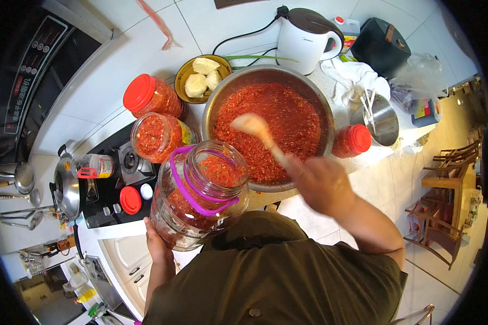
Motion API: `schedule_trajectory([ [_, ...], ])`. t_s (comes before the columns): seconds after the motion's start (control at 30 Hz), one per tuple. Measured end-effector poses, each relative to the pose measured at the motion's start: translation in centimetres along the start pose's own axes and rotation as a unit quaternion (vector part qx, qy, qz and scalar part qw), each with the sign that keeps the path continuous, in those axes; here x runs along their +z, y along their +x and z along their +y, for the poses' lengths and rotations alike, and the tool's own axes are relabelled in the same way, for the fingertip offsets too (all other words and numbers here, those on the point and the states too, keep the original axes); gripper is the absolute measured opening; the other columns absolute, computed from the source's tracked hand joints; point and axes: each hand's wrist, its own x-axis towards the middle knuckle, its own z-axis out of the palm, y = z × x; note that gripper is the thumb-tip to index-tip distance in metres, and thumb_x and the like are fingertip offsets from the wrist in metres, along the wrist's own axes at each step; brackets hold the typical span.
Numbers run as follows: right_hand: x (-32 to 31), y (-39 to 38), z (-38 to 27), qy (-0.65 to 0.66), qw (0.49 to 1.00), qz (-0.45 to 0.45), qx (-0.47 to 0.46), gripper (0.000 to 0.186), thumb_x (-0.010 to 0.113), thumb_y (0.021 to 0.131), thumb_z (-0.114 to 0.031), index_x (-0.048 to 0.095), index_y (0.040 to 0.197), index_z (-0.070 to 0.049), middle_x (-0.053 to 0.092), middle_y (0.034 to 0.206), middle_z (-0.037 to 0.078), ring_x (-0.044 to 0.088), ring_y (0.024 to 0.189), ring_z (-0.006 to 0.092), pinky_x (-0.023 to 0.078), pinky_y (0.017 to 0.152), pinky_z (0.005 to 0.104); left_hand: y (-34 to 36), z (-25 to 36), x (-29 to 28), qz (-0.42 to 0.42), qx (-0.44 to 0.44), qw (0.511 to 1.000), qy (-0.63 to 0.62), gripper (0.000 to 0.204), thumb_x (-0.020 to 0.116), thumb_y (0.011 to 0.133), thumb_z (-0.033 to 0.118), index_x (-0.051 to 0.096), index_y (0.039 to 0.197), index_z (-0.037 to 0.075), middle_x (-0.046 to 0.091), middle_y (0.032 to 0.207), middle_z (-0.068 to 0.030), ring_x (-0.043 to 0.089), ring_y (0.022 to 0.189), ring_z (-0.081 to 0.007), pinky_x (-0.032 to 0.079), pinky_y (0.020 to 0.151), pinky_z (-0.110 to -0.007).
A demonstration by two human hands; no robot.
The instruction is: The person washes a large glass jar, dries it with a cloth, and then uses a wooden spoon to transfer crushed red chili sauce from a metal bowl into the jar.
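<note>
With the round stainless-steel basin [325,118] as the clock's centre, the right hand [322,187] is between four and five o'clock. It is clenched around the handle of a pale wooden spoon [250,124], blurred, whose head lies over the coarse red chopped mash [290,124] in the basin; whether it touches the mash, I cannot tell.

The left hand [160,248] grasps a large clear glass jar [195,223] with a purple carrying handle at between seven and eight o'clock, fingers opened broadly along its lower wall and partly hidden behind it. The jar tilts, its uncovered mouth toward the basin, with red mash inside.

An open, mash-filled clear jar [156,136] stands at nine o'clock, a brown bowl [182,81] with pale yellow chunks at ten, and a smaller red-lidded jar [352,141] just past three.
</note>
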Motion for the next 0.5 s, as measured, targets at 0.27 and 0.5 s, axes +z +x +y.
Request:
schedule_trajectory([
  [0.27, 6.8, -1.3, 10.9, -0.131, 0.943, -0.237, 0.194, 0.015, 0.057, 0.09, -0.012, 0.063, 0.1, -0.003, 0.066, 0.084, 0.016, 0.069, 0.077, 0.0319, 0.055, 0.065, 0.0435, 0.5, -0.3, -0.7, -0.038, -0.018, 0.999, -0.015, 0.069, 0.035, 0.105, 0.056, 0.048, 0.139, -0.003, 0.061, 0.132, -0.0147, 0.061, 0.118, -0.0267, 0.049, 0.101, -0.038],
  [0.5, 6.5, -2.9, 6.3, 0.205, 0.878, -0.262, 0.343, 0.022, 0.055, 0.093, -0.018, 0.068, 0.094, 0.0, 0.069, 0.099, 0.024, 0.067, 0.09, 0.0429, 0.053, 0.081, 0.0485, 0.1, -0.3, -0.3, -0.031, 0.0, 0.999, -0.027, 0.068, 0.035, 0.106, 0.055, 0.051, 0.136, -0.004, 0.062, 0.13, -0.0157, 0.062, 0.116, -0.0262, 0.05, 0.099, -0.038],
])
